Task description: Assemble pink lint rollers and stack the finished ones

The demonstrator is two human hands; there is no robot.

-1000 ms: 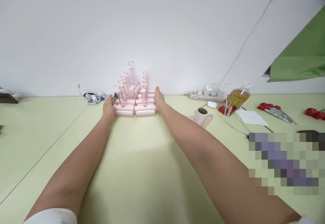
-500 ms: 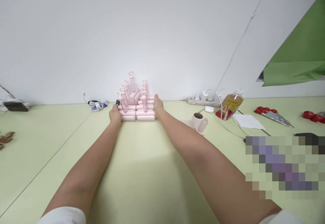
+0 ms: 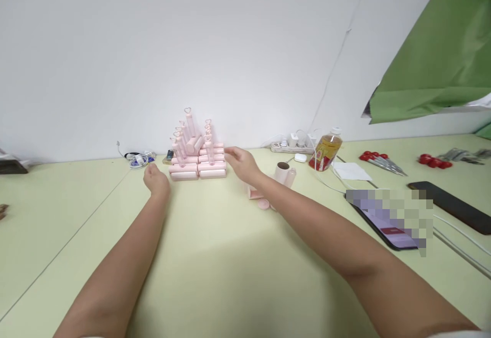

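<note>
Against the wall stands a stack of pale pink cylindrical cases (image 3: 213, 173), lying on their sides in two columns. Clear pink tubes with heart-shaped loops (image 3: 190, 126) stand upright on top. Left of the stack, a small gap away, is my left hand (image 3: 156, 180), its fingers loosely bent around nothing. My right hand (image 3: 244, 165) is at the stack's right side with fingers stretched towards it; whether the fingertips touch it I cannot tell. Partly behind my right forearm are an open pink cup-like cylinder (image 3: 282, 172), a small clear pink tube (image 3: 291, 177) and a pink disc (image 3: 263, 204).
Along the wall lie a coiled white cable (image 3: 138, 160) and a power strip (image 3: 293, 148) with plugs. To the right are a drink bottle (image 3: 327, 150), white paper (image 3: 352, 171), red-ended silver tools (image 3: 383, 161), a phone (image 3: 395, 233) and a black slab (image 3: 452, 205). Green cloth (image 3: 433, 67) hangs upper right.
Both hands have let go of the stack's sides; my left hand has moved left, away from it. The view has turned right, bringing more of the phone and black slab into sight.
</note>
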